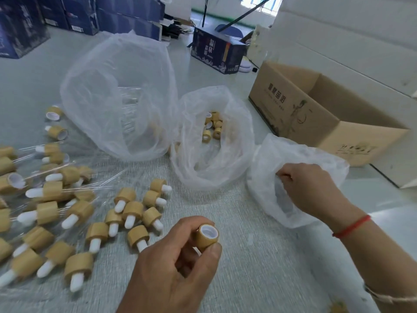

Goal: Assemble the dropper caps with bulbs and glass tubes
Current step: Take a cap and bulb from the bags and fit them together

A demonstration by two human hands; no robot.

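**Desk:** What sits at the centre of the frame?

**Caption writer:** A bamboo-coloured dropper cap (207, 236), open white-lined end turned up, pinched between the thumb and fingers of the left hand (173, 265) at the near middle of the table (259, 256).

**Desk:** And the other hand?

**Caption writer:** The right hand (309, 188), a red string (352, 227) at its wrist, reaches into a small crumpled plastic bag (300, 168) on the right. Its fingers curl inside the bag's mouth; whether they hold anything, I cannot tell.

**Desk:** The rest of the parts?

**Caption writer:** Left of the held cap lies a spread of caps fitted with white bulbs (133, 213). Farther left, a pile of finished droppers (49, 190) with clear glass tubes runs off the left edge. Beyond the hands, a middle bag (212, 141) holds loose empty caps (213, 126). A larger bag (117, 96) to its left holds clear glass tubes, faint through the plastic.

**Desk:** Background?

**Caption writer:** An open cardboard carton (325, 114) stands at far right. A dark blue printed box (216, 53) stands on the floor beyond, with more dark boxes (74, 12) stacked at far left.
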